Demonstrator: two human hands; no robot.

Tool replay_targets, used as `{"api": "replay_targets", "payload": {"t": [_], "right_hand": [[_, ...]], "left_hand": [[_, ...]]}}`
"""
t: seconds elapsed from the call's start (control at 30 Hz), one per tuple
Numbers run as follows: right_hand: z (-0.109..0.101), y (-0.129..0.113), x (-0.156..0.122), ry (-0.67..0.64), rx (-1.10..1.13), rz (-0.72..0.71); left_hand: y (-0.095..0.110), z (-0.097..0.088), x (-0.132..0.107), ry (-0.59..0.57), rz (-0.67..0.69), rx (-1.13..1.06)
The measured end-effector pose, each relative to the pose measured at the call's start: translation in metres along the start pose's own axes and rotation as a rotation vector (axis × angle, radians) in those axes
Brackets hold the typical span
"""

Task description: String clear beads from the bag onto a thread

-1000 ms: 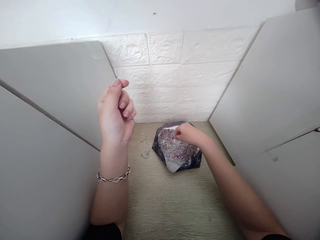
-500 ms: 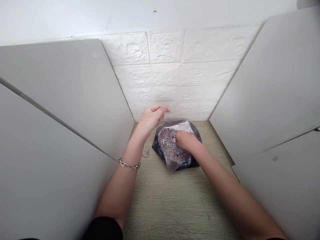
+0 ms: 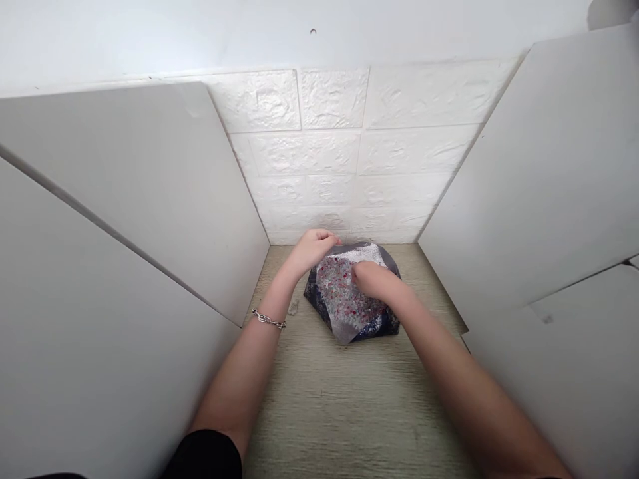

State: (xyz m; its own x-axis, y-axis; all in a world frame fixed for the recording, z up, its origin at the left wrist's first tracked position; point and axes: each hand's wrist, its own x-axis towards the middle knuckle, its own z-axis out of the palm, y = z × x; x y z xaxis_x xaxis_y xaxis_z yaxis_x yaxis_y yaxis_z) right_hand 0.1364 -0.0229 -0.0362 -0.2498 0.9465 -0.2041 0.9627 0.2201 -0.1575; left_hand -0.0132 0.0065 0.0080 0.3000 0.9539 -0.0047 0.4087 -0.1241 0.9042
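Beads (image 3: 334,286) fill a dark bag (image 3: 378,326), center frame, your left hand (image 3: 314,247) near its upper edge, right hand (image 3: 374,278) over them, both curled, any grasp impossible to tell

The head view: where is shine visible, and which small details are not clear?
Head view: shine on the white brick-patterned wall and the silvery lining; head view: small pink and clear beads blur together, and the bare right hand shows indistinct fingertips.

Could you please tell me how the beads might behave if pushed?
The beads would probably shift and scatter, being tiny and seemingly loose. Some might spill over the edge, since they lie uncovered in the dark bag.
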Motion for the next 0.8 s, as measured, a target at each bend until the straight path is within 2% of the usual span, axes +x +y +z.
{"api": "replay_targets", "payload": {"t": [0.07,0.13,0.17,0.2,0.27,0.37,0.43,0.5,0.63,0.8], "right_hand": [[-0.004,0.007,0.006,0.174,0.153,-0.045],[-0.008,0.011,0.011,0.397,0.461,-0.059],[-0.009,0.011,0.012,0.469,0.667,-0.046],[-0.011,0.011,0.013,0.494,0.89,-0.027],[-0.014,0.007,0.012,0.453,1.343,0.0],[-0.017,0.0,0.008,0.345,1.802,-0.036],[-0.018,-0.002,0.006,0.291,1.925,-0.072],[-0.017,-0.002,0.006,0.257,1.97,-0.113],[-0.016,0.0,0.007,0.245,1.975,-0.153],[-0.019,-0.001,0.005,0.26,1.95,-0.11]], "left_hand": [[0.001,0.001,0.0,0.026,0.001,-0.001],[0.002,0.003,0.0,0.086,0.023,-0.019],[0.003,0.003,0.0,0.125,0.047,-0.037],[0.004,0.004,0.001,0.159,0.075,-0.055],[0.004,0.004,0.0,0.175,0.112,-0.079],[0.005,0.005,-0.001,0.054,0.071,-0.084],[0.005,0.006,-0.003,0.002,0.051,-0.079],[0.006,0.007,-0.004,0.007,0.081,-0.073],[0.009,0.009,-0.007,0.014,0.141,-0.034],[0.01,0.008,-0.007,0.057,0.172,0.049]]}}
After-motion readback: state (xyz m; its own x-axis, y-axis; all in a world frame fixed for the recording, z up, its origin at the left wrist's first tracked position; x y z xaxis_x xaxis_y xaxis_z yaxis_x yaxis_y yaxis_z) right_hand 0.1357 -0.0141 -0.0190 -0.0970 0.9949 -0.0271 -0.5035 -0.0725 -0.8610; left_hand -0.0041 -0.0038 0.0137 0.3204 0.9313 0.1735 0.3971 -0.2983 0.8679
